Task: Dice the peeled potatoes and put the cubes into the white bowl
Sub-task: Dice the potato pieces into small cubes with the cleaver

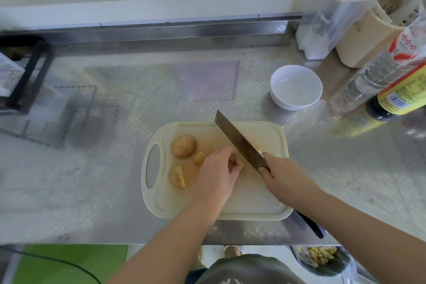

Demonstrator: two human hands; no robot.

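Steel cleaver [239,142] diagonal, tip far-left.

Soft, even daylight is filling the scene, seemingly coming from the far side. The metal desk [115,168] is glaring pale and washing out at left. Shadows are lying faint. Wide-angle distortion is bending the edges, and the bottles [391,80] at right are smearing into blur.

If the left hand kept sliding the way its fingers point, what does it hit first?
Probably the knife blade: the left hand pins a potato piece right beside it. Depth is unclear.
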